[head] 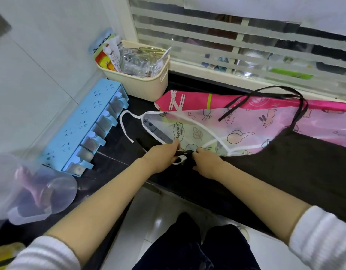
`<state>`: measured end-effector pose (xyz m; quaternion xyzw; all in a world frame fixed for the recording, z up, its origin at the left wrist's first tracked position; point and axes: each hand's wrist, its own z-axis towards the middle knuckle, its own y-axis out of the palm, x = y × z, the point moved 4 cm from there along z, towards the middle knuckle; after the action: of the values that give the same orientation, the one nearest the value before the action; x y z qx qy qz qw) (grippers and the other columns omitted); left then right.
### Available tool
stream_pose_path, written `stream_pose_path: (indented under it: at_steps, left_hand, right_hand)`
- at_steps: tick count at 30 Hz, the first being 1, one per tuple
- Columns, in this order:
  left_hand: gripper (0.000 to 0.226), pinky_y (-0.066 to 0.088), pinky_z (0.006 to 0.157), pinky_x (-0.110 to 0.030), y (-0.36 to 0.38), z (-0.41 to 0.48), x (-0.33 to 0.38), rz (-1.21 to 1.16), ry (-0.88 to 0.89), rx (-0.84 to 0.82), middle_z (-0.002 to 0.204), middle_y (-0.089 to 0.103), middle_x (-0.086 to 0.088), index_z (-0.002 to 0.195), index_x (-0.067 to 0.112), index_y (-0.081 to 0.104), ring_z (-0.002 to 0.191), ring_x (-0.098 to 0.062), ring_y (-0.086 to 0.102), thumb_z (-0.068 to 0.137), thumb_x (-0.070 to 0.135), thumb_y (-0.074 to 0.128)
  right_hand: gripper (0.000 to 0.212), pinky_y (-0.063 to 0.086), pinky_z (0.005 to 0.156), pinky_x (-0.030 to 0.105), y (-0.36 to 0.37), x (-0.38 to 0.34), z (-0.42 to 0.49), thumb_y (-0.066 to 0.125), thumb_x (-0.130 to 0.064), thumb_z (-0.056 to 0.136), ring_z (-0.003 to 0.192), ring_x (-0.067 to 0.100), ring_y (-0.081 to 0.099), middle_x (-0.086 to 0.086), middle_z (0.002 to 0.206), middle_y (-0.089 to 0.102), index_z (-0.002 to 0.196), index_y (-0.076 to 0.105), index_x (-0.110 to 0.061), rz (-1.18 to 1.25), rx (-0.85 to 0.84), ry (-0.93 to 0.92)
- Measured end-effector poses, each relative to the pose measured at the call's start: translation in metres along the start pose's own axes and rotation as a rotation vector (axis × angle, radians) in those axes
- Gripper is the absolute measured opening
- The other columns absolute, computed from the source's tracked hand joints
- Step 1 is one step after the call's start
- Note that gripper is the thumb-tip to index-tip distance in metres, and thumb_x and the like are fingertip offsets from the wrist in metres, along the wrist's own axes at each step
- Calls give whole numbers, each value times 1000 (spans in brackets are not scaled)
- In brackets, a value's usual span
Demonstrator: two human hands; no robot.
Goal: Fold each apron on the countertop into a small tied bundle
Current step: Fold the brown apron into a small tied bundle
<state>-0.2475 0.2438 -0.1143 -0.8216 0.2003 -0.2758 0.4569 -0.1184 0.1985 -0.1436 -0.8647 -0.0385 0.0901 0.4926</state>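
Dark worktop under a striped window. Black apron spread flat on the right side of it. Black strap pinched between left hand and right hand, both grips closed on it, just at the near edge of the see-through apron. Best to pull the strap out straight first, then fold the black apron small. Pink apron behind, partly under the see-through one. Loose white tie and long black loop easy to tangle. Cream basket, blue rack and plastic jug off to the left.
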Motion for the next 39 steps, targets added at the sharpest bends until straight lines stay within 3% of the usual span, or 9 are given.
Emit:
stream_pose_path:
  at_steps: [8, 13, 17, 20, 22, 27, 32, 35, 39]
  left_hand:
    - [21, 27, 77, -29, -25, -33, -46, 430, -22, 89, 112, 61, -2, 109, 14, 44, 102, -22, 59, 103, 31, 33]
    - [33, 29, 100, -35, -17, -42, -71, 540, -285, 82, 128, 46, -9, 123, 11, 40, 120, -26, 40, 91, 10, 49]
    - [62, 18, 111, -43, -4, -36, -58, 338, -302, 182, 136, 35, -10, 139, 14, 32, 131, -29, 29, 85, 25, 62]
    - [38, 31, 95, -36, 12, -23, -17, 182, -215, 280, 122, 52, -5, 125, 16, 45, 115, -25, 46, 94, 37, 50]
    - [38, 34, 93, -38, 29, -13, 1, 44, -292, 184, 113, 61, -5, 114, 14, 52, 107, -26, 54, 96, 46, 42]
    - [34, 38, 89, -37, 47, -2, 23, -137, -346, 164, 114, 62, -9, 120, 10, 48, 107, -30, 57, 97, 36, 47]
    - [22, 40, 75, -35, 54, -14, 21, -331, -401, 209, 105, 62, -12, 109, 7, 46, 99, -30, 58, 95, 23, 53]
    - [20, 39, 77, -34, 61, -18, 16, -340, -439, 175, 104, 63, -10, 106, 9, 46, 100, -30, 58, 94, 23, 54]
    - [25, 38, 87, -35, 60, -17, 16, -187, -466, 225, 113, 56, -7, 111, 10, 43, 107, -27, 53, 91, 21, 55]
  right_hand:
    - [51, 41, 92, 32, -3, -12, 5, 50, -37, 96, 119, 27, 47, 14, 132, 42, 132, 36, -3, -160, 38, 1]
    - [50, 38, 92, 32, 8, -12, 1, 41, -40, 99, 115, 27, 43, 14, 129, 42, 131, 36, -2, -366, 95, -56]
    - [51, 39, 99, 36, 15, -2, -1, 48, -39, 95, 120, 30, 39, 15, 133, 37, 132, 35, -6, -183, 100, -47]
    - [50, 36, 101, 32, 13, 8, -9, 50, -28, 95, 127, 25, 37, 10, 139, 35, 138, 32, -9, 74, 102, -60]
    - [49, 37, 99, 30, 13, 16, -15, 51, -21, 95, 126, 23, 39, 8, 140, 35, 140, 33, -11, 192, 141, -42]
    - [38, 28, 105, 29, 24, 44, -24, 47, -19, 96, 128, 23, 35, 8, 139, 38, 133, 39, -13, 7, 264, 75]
    - [29, 34, 93, 29, 18, 62, -25, 47, -23, 97, 112, 22, 46, 5, 128, 52, 124, 48, -12, -41, 297, 152]
    - [21, 35, 90, 28, 9, 61, -24, 47, -24, 97, 108, 21, 47, 3, 116, 57, 115, 55, -15, -91, 330, 155]
    - [31, 44, 87, 30, 15, 51, -23, 53, -9, 93, 112, 23, 50, 7, 126, 49, 123, 47, -10, -3, 315, 175]
